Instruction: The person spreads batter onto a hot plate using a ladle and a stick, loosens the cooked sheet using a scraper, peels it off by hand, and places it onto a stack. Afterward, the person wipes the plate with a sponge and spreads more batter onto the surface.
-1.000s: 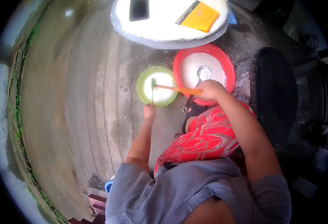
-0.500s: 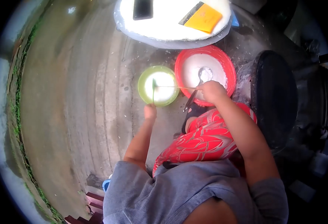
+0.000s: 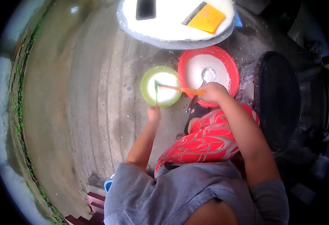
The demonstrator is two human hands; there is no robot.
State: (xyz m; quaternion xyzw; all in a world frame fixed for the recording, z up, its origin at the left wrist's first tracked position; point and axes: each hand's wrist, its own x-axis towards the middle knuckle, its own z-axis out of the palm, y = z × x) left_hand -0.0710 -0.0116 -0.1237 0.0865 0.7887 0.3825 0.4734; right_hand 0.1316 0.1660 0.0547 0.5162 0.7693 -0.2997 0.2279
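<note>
My left hand [image 3: 154, 113] is closed on the handle of a thin green tool [image 3: 156, 89], whose head is over the green bowl [image 3: 145, 93]. White material fills much of that bowl. My right hand [image 3: 212, 92] grips an orange spatula [image 3: 189, 90] that reaches left, its far end close to the green tool's head. Beneath my right hand is a red basin [image 3: 235, 73] holding white mixture [image 3: 194, 69]. A metal ladle [image 3: 209, 74] rests in the basin with its dark handle over the near rim.
A round white-topped surface [image 3: 168, 26] at the top bears a dark phone-like object [image 3: 145, 9] and a yellow scraper [image 3: 208, 19]. A large black round object [image 3: 278, 99] stands at the right. Part of a blue container [image 3: 108, 185] shows at lower left.
The orange spatula turned from broad side to thin edge and back to broad side. Both hands remain closed on their tools. The whole view has shifted slightly.
</note>
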